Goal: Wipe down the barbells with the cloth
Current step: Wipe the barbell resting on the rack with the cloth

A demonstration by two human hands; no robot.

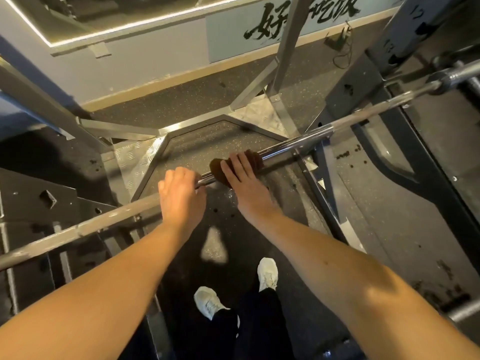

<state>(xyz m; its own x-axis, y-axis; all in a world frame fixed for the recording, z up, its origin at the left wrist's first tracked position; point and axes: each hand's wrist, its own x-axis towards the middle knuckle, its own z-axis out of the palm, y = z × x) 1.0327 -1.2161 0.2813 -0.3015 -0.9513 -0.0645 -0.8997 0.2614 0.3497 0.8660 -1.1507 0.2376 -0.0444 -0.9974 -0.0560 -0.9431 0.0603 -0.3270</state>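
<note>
We record one long chrome steel barbell [298, 142] lying across a grey steel rack [287, 45], running from lower left to upper right in the head view. Its left stretch looks dull and patchy; its middle section is bright.

A dark brown, crumpled cloth [217, 168] is wrapped round the bar near its middle. The right hand [242, 175] lies over this cloth, fingers bent across the top, clasping it against the bar. The left hand [179, 196] sits just beside the cloth on the bare metal, fingers curled over the bar and gripping it. The two hands are close but apart.

Below, a speckled black rubber floor [207, 141] carries the person's white trainers [267, 274]. A pale wall panel with black brush characters [306, 14] stands behind the rack.
</note>
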